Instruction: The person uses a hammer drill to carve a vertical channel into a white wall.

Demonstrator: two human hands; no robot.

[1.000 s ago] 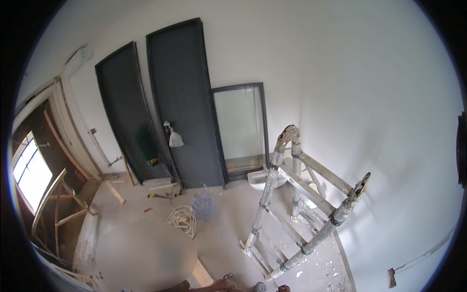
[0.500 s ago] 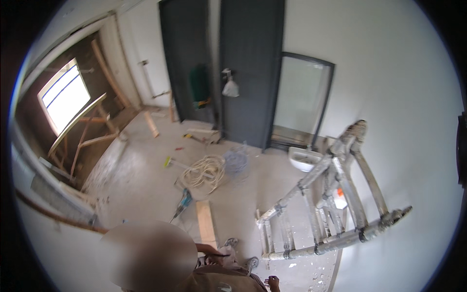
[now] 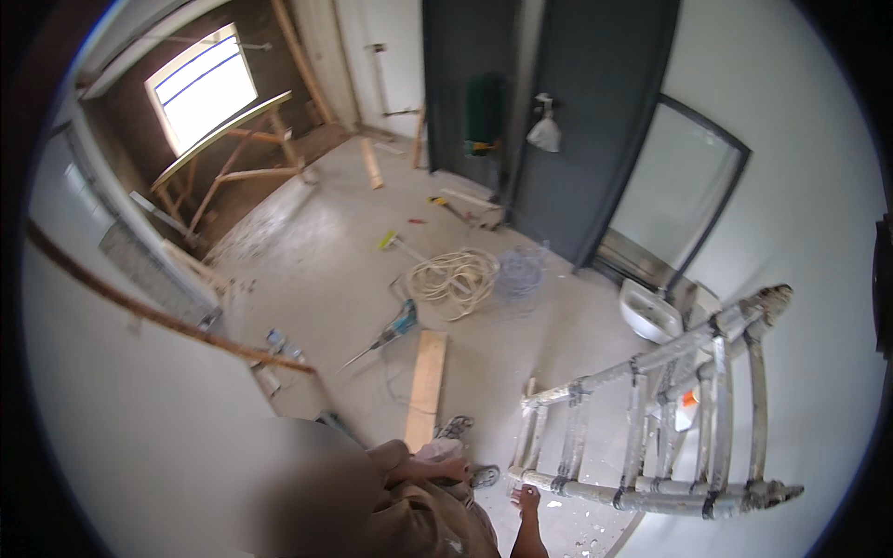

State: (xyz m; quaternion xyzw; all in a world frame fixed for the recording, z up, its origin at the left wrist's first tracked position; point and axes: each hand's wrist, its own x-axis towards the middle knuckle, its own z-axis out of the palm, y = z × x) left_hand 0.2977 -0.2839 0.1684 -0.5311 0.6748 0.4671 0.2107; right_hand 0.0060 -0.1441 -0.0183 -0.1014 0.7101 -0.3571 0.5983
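My left hand is low in front of my brown top, by pale cloth near my shoes. Its fingers are too small and blurred to show whether they hold anything. On the right, my bare right forearm rises from the lower edge. The right hand has its fingers partly spread, with nothing visible in them. Closest to it is the end of a paint-spattered metal ladder with dark bindings at its joints. Whether the fingertips touch the rail is unclear. A wooden plank lies ahead of my feet.
A blue-green power drill with a long bit, a coiled cream hose and clear coiled tubing lie on the floor. A white basin and framed mirror stand beyond the ladder. A wooden trestle is far left.
The view has swung, shifting the doors and ladder rightward in the picture. My right hand and forearm show more fully, and the hand appears nearer the ladder's end.
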